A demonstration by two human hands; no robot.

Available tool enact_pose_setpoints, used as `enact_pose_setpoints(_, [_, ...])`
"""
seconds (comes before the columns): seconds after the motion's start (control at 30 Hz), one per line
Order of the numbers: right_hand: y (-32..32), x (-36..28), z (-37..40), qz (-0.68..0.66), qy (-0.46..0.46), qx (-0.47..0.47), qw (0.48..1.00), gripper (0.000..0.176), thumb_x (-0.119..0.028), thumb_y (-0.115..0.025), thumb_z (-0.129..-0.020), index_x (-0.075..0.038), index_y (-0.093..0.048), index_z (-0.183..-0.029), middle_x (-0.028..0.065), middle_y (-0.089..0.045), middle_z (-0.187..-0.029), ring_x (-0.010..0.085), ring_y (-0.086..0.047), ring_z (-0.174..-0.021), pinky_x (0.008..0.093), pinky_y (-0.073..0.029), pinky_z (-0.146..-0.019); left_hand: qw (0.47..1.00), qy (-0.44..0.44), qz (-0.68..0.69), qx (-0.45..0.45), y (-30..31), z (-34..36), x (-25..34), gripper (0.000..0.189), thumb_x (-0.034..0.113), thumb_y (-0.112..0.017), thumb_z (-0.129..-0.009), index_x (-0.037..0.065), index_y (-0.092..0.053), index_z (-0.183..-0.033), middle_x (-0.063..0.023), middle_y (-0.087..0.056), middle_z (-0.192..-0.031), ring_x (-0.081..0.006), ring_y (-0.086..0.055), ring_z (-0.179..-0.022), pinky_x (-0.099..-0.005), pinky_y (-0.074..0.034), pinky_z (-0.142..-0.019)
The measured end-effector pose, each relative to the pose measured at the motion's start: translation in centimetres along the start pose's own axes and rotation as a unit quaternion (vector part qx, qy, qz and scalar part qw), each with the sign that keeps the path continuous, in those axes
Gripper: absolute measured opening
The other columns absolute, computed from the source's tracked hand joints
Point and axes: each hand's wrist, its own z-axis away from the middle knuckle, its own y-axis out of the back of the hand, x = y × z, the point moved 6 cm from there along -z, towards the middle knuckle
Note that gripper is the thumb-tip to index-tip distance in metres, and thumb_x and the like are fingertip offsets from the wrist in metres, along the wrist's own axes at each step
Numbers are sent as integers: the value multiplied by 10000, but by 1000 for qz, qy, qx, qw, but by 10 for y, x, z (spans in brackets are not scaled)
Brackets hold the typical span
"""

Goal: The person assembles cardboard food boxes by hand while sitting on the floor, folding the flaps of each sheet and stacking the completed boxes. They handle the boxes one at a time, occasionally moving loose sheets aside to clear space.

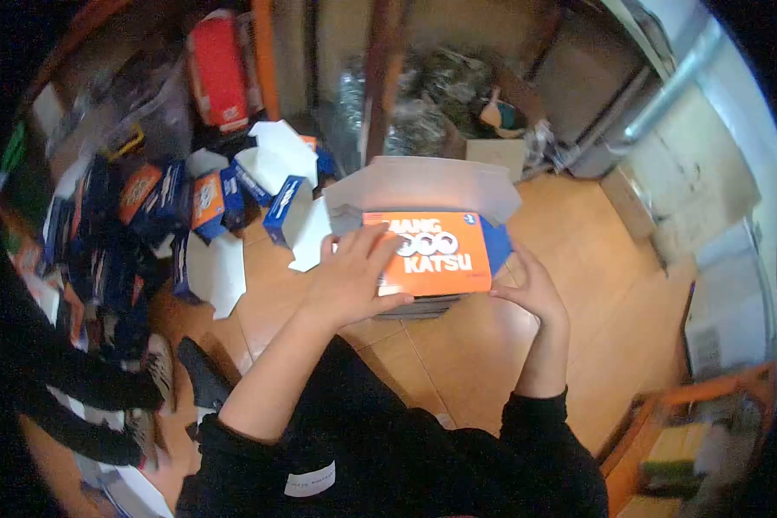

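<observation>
An orange-and-blue carton [436, 259] with white lettering reading "KATSU" lies in front of me, between my two hands. A wide pale flap [432, 177] stands up behind it, and a blue side flap [497, 246] sticks out at its right. My left hand [350, 272] grips the carton's left side, fingers spread over the printed face and thumb along the front edge. On the other side, my right hand [535, 289] holds the front right corner, thumb at the front edge and fingers bent up by the blue flap. Dark layered edges [432, 306] show just beneath the carton.
Several blue-and-orange cartons, some with open white flaps [211, 268], pile up on the tiled floor at left. Another person's shoes [160, 371] are beside them. Clear plastic bags [423, 121] stand at the back. An orange-framed rack [708, 388] is at lower right.
</observation>
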Motion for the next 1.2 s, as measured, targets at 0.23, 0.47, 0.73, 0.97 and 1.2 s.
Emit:
enact_pose_setpoints(0.23, [-25, -2, -2, 71, 51, 81, 993, 827, -378, -751, -686, -11, -397, -1337, 226, -472, -1299, 367, -444, -1205, 415, -364, -996, 999, -3, 23, -42, -13, -36, 3, 932, 560, -771, -504, 134, -426, -1258, -169, -365, -1349, -374, -278, -1301, -574, -245, -1002])
enact_pose_setpoints(0.47, [-42, 7, -35, -10, -15, -27, 999, 388, -271, -570, -794, -64, -604, -1120, 220, -631, -958, 386, -582, -932, 455, -456, -841, 997, -76, 8, -8, -29, -43, -7, 864, 430, -756, -636, 203, -373, -1377, -196, -385, -1292, -386, -348, -1214, -486, -285, -1024])
enact_pose_setpoints(0.73, [-29, -27, -54, 119, -21, -14, 993, 282, -201, -485, -787, -30, -675, -905, 163, -646, -997, 338, -556, -995, 500, -376, -847, 998, -49, 35, -7, -32, -43, -7, 796, 393, -726, -704, 199, -371, -1390, -182, -403, -1267, -361, -344, -1209, -457, -236, -1042])
enact_pose_setpoints(0.97, [-19, -37, -60, 124, -56, -36, 990, 291, -193, -475, -795, -73, -697, -939, 139, -655, -1025, 294, -569, -1023, 547, -270, -861, 997, -43, 70, -9, -33, -43, -6, 860, 445, -731, -684, 159, -347, -1398, -183, -401, -1279, -363, -334, -1217, -455, -223, -1049])
enact_pose_setpoints(1.2, [-15, -51, -53, 115, -22, 13, 993, 214, -180, -508, -794, -65, -672, -870, 149, -664, -909, 307, -582, -962, 531, -306, -822, 996, -41, 75, 0, -30, -41, -5, 868, 495, -710, -688, 142, -348, -1393, -183, -400, -1279, -358, -341, -1203, -456, -224, -1043])
